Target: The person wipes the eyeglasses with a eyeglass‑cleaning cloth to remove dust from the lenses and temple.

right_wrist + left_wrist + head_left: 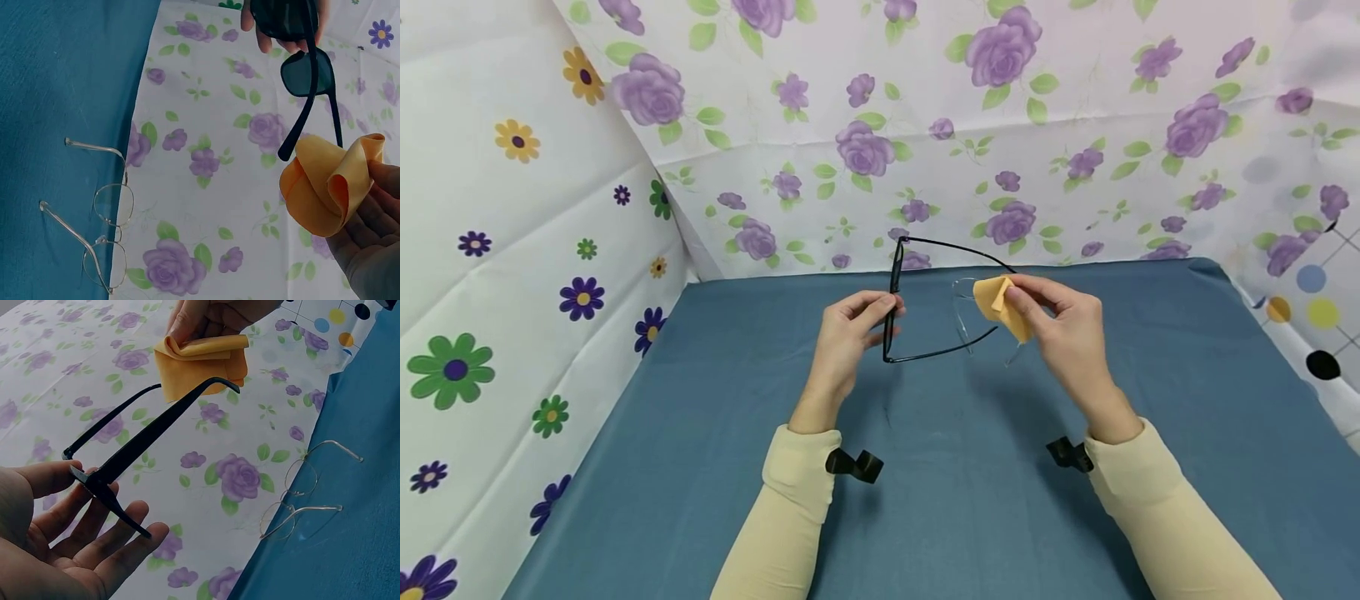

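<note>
Black-framed sunglasses [896, 271] with dark lenses [284, 19] are held up in the air by my left hand [847, 337]. Its thumb and fingers pinch the front of the frame, and both temples stand unfolded, stretching toward the right. My right hand [1070, 325] pinches a folded yellow cloth [203, 365] between thumb and fingers. That cloth hangs near the temple tips; whether it touches them I cannot tell. Lower down, thin wire-rimmed eyeglasses [94, 147] with clear lenses rest with their temples open; in the head view the cloth partly covers them.
A blue cloth [940, 500] covers the table. Behind it hangs a white sheet [820, 75] with purple roses, and at the left another sheet [482, 308] with coloured daisies. Each cuff carries a small black device [855, 465].
</note>
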### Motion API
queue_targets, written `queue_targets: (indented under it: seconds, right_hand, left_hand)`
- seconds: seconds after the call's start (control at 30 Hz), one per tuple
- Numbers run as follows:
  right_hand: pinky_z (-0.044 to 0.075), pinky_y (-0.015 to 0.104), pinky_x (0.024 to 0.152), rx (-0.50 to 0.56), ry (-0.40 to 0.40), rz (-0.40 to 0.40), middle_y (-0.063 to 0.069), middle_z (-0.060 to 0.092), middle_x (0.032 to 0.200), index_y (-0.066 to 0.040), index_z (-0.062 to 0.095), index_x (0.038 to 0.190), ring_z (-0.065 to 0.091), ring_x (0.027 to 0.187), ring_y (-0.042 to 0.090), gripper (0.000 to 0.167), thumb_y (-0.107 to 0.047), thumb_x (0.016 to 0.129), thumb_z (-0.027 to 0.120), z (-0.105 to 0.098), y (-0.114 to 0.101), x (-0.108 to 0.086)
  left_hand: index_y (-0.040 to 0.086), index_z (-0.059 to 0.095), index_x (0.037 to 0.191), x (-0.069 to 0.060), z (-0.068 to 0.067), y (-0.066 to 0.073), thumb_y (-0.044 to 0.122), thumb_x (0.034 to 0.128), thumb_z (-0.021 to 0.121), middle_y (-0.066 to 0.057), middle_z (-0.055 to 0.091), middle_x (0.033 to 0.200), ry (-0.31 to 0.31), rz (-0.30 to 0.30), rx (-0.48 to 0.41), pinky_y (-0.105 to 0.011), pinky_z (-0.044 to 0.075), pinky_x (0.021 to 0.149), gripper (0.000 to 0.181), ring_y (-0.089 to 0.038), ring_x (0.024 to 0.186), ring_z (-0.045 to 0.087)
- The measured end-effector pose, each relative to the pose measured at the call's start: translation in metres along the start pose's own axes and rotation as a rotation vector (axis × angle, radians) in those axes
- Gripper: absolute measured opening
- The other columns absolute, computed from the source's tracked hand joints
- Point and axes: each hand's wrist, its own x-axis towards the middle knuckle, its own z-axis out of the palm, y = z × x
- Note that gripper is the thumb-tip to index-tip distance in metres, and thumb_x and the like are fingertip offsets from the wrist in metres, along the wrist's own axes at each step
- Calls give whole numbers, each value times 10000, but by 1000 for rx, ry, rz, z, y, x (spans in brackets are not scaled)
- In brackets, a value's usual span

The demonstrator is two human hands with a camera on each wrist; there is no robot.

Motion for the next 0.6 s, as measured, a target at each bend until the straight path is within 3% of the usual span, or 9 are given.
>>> queue_targets:
  seconds: [0.23,0.47,0.6]
  right_hand:
    - [543,105,691,-59,-18,-56,121,777,1061,-44,789,1191,663,890,18,226,-105,978,742,3,-2,-2]
    - [530,92,769,-120,-93,-251,113,777,1074,-15,787,1164,730,920,206,230,-11,936,755,13,-10,-10]
    - [565,138,758,-158,-148,-336,114,777,1056,-8,787,1148,751,891,231,242,13,907,774,21,-15,-15]
  left_hand:
    - [-61,723,1156,-1,5,-2,167,1039,677,-171,722,1145,-12,-9,8,-579,553,986,260,-245,1064,696]
    - [-78,713,1175,0,10,-4,145,1041,670,-167,724,1161,-14,-13,28,-581,548,993,263,-228,1061,705]
    - [-56,722,1174,0,12,-4,146,1043,666,-226,699,1215,-24,-16,60,-548,557,996,248,-229,1079,700]
